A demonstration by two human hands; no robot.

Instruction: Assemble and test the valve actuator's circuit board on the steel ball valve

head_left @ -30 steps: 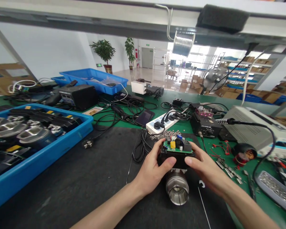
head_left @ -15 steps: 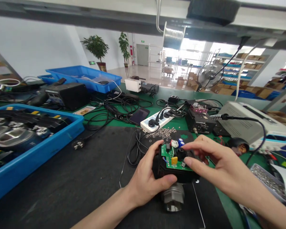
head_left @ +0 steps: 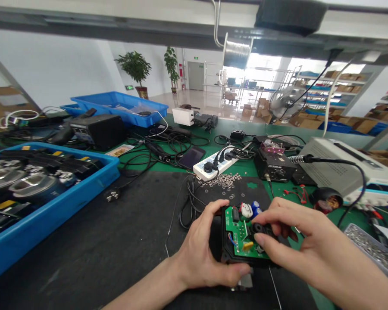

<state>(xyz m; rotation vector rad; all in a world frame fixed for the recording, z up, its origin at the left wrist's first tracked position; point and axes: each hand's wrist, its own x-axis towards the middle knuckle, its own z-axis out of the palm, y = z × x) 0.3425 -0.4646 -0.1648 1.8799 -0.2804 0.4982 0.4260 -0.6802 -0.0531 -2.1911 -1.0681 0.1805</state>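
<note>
My left hand (head_left: 202, 252) is wrapped around the left side of a black housing (head_left: 226, 253), thumb along its near edge. A green circuit board (head_left: 239, 237) lies in the housing, facing up and toward me. On it stand a blue cylindrical component (head_left: 255, 208), a white round one (head_left: 246, 210) and a yellow one (head_left: 247, 246). Thumb and forefinger of my right hand (head_left: 305, 232) close on a black round part (head_left: 259, 229) over the board's right side; whether it is attached is unclear. A metal fitting (head_left: 245, 282) shows below the housing, partly hidden by my left thumb.
Small metal rings (head_left: 224, 181) lie scattered beyond the housing, near a white power strip (head_left: 216, 163). A blue bin (head_left: 114, 165) of metal-and-black units stands left. To the right are a soldering station (head_left: 274, 168), a beige instrument (head_left: 339, 168) and a tray of small metal parts (head_left: 370, 247).
The housing has tilted so the board faces me more, and the metal fitting below is now mostly covered. Both hands and the housing sit slightly lower and further right in view.
</note>
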